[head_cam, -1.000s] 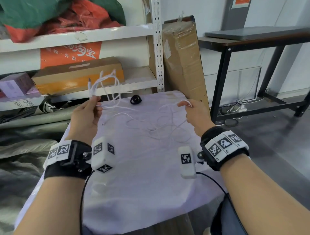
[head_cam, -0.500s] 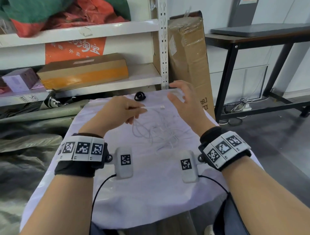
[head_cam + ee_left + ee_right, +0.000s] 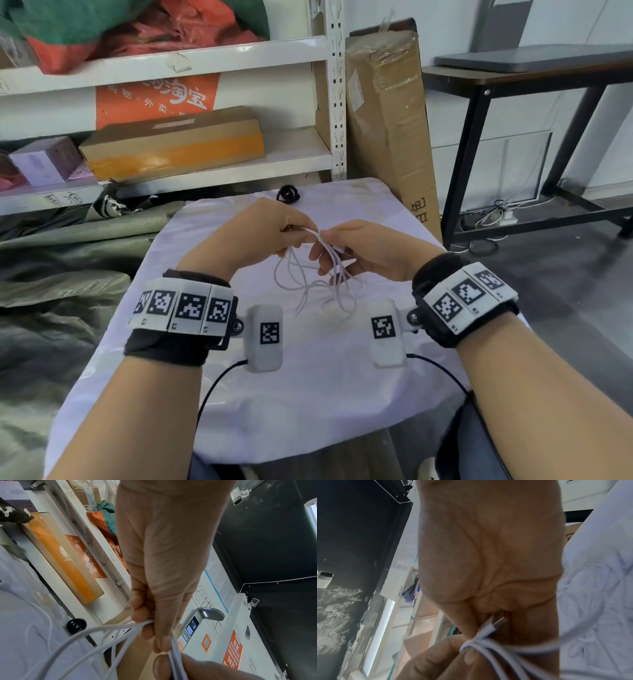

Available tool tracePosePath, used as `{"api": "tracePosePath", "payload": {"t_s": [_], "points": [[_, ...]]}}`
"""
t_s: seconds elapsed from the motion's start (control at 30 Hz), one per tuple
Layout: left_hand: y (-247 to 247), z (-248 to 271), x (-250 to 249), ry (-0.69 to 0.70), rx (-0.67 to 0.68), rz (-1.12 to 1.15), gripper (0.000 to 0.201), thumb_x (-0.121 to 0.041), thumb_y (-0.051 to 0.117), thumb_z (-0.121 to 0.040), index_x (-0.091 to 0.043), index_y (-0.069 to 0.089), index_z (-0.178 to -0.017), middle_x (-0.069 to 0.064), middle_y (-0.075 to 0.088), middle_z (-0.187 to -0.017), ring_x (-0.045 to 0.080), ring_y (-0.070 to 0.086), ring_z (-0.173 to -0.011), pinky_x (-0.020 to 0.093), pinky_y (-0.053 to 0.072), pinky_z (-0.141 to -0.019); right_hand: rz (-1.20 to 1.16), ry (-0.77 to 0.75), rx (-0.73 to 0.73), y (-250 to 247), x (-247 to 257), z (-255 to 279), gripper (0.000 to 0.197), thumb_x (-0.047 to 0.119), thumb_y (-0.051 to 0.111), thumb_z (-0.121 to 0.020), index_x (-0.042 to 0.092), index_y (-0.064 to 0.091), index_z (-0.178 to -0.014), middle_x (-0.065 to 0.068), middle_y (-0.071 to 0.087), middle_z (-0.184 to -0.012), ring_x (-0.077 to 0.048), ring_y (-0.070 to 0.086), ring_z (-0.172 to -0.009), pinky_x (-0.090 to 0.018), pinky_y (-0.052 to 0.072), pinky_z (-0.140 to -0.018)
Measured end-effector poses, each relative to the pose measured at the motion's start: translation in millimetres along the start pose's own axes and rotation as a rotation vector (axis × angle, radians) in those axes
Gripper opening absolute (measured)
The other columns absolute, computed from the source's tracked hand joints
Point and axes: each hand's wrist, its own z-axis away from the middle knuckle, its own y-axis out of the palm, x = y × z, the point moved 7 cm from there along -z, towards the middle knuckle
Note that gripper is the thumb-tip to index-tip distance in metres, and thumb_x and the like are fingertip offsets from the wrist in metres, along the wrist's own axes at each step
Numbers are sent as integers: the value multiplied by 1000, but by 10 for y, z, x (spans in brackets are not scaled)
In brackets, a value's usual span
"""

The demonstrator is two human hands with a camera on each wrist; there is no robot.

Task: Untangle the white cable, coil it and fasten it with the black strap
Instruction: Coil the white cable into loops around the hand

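The thin white cable hangs in loose loops above the white cloth, gathered at the top between both hands. My left hand pinches a bunch of strands from the left. My right hand meets it from the right and holds the same strands, with the cable's plug lying against its fingers. The black strap lies curled on the far edge of the cloth, beyond both hands, and shows as a dark round in the left wrist view.
A white metal shelf with a cardboard box stands behind the cloth. A tall wrapped carton leans at the back right, next to a black-framed table. Grey-green tarpaulin lies to the left.
The hands were wide apart with the cable stretched between them; they have come together at the middle, and both now hold the gathered strands while the loops hang below.
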Motion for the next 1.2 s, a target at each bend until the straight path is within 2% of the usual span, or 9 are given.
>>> {"api": "tracePosePath", "payload": {"t_s": [0.17,0.37,0.47,0.57,0.7,0.83,1.03,1.1,1.2], "points": [[-40,-11,-136,143,-58,13,19,-16,60,-91,-26,71,-103,-17,60,-82,-8,53,-72,6,36,-67,-213,10,106,100,18,59,37,14,27,-96,-6,58,-98,-13,55,-68,-25,60,-74,-36,49,-86],[-54,-27,-183,137,-62,-32,22,-12,59,-92,-21,74,-104,-3,65,-87,12,58,-80,11,39,-67,-67,-45,77,118,42,42,48,39,30,-102,4,63,-101,-15,66,-99,-18,62,-82,-31,52,-85],[-64,-27,-186,137,-82,-45,22,-11,56,-93,-19,74,-102,2,69,-89,16,59,-81,21,42,-71,-230,-34,92,151,33,28,40,34,35,-101,3,61,-97,-4,52,-69,-15,57,-65,-24,53,-64],[-65,-57,-132,158,-129,-71,21,-8,57,-91,-17,74,-100,0,66,-88,12,53,-78,11,36,-67,-260,-15,138,208,53,15,35,37,35,-101,9,52,-90,3,29,-62,-9,29,-51,-16,30,-47],[-28,-71,-48,165,-232,-117,16,-13,58,-90,-18,71,-97,-3,60,-85,11,41,-80,20,29,-67,-219,-63,179,206,108,23,38,35,30,-103,15,46,-75,5,22,-58,-7,18,-46,-19,16,-44],[44,-115,69,53,-335,-134,23,-23,47,-89,-9,65,-95,6,60,-88,25,48,-83,31,38,-74,-557,-123,189,88,152,25,44,34,27,-103,15,47,-68,9,27,-48,-3,22,-36,-19,15,-41],[345,-126,230,-265,-117,382,18,-3,37,-92,-13,52,-92,1,71,-89,-1,50,-45,15,35,-41,-987,-224,228,-40,223,13,47,37,27,-102,15,47,-66,8,32,-43,-4,23,-34,-15,21,-36],[408,-95,274,-306,-75,661,13,-4,40,-96,-11,52,-96,5,72,-90,-3,61,-57,9,43,-51,-1093,-262,237,-73,240,-3,50,38,28,-101,14,50,-64,7,34,-43,-5,16,-38,-16,22,-36],[457,-71,259,-291,7,960,9,-7,48,-97,-10,56,-96,6,71,-79,16,69,-77,26,56,-80,-1235,-326,222,-168,251,-20,48,38,31,-99,13,53,-64,5,37,-42,-4,16,-40,-16,23,-36]]}}
